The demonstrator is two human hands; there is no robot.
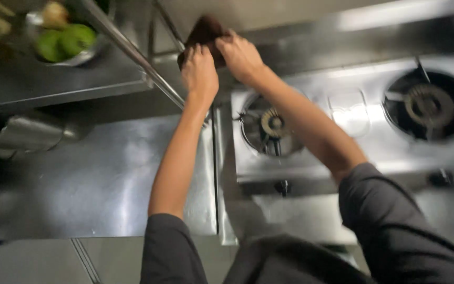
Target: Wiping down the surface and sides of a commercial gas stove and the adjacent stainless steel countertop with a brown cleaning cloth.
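Both my hands reach forward over a steel counter and hold a dark brown cloth (204,31) against the back wall. My left hand (199,71) grips its lower left part. My right hand (241,55) grips its right side. The cloth is bunched, and part of it is hidden under my fingers. Just below my right forearm sits the left burner (272,123) of a steel gas stove (353,118).
A second burner (430,105) lies at the far right. Two stove knobs (282,186) face the front. A metal bowl with green fruit (64,42) rests on a shelf at top left. A slanted metal rod (132,52) crosses near my left hand. A steel container (24,134) stands at left.
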